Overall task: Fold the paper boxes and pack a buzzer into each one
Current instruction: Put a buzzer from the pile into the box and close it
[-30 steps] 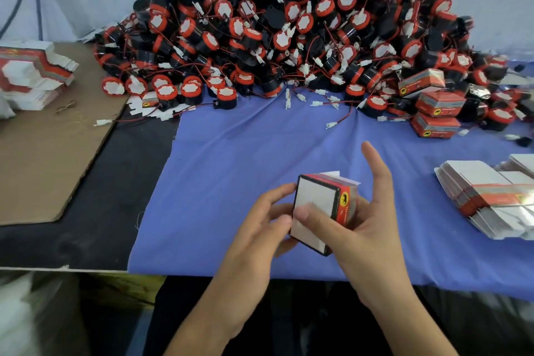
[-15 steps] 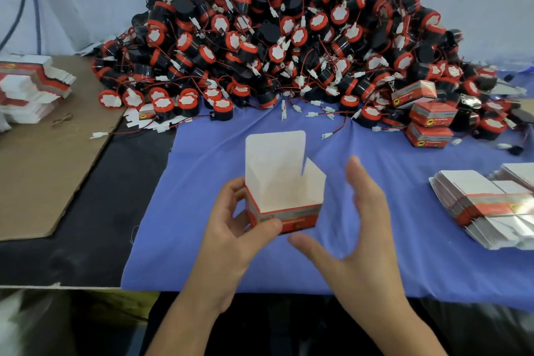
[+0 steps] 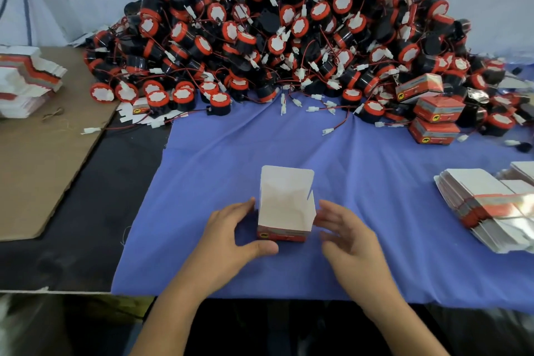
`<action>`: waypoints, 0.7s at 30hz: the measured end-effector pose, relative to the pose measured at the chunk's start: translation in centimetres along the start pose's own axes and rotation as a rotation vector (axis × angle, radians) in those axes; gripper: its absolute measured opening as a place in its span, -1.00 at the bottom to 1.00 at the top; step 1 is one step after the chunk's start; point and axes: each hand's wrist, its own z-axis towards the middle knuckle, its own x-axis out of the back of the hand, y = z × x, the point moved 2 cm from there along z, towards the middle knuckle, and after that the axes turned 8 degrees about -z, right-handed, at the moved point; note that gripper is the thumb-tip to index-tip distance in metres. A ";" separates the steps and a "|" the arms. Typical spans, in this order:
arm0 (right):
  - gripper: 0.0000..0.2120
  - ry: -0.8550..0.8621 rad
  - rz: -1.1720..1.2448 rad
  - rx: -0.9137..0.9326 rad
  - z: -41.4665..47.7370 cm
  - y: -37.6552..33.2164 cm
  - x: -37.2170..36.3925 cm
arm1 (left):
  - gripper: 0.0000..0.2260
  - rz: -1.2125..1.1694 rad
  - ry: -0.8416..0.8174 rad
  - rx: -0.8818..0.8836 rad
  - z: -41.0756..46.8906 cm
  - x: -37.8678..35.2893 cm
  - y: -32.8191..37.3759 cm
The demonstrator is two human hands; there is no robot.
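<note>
The open paper box (image 3: 284, 211) stands upright on the blue cloth (image 3: 375, 179). The left hand (image 3: 231, 235) pinches its left side in its grip, thumb in front; the right hand (image 3: 348, 230), grip spread, hovers just beside it.

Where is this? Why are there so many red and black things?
Most likely a small packing workshop. A huge heap of buzzers lies on the table, stacks of flat boxes wait alongside, a few closed boxes sit finished, and the left hand holds an open paper box.
</note>
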 end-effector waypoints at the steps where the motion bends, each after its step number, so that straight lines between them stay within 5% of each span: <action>1: -0.37 0.026 0.070 -0.037 0.7 0.2 0.8 | -0.20 -0.096 0.002 0.026 -0.2 0.7 0.0; 9: -0.58 -0.170 0.371 -0.224 12.7 -3.1 0.0 | -0.69 -0.741 0.270 0.043 6.1 4.9 0.6; 15: -0.39 -0.440 0.131 -0.150 24.2 -5.8 -9.2 | -0.54 -0.722 0.418 0.137 16.8 5.4 1.1; 21: -0.38 -0.366 0.000 -0.002 33.6 -7.3 -17.5 | -0.64 -0.664 0.522 0.105 26.1 7.6 0.0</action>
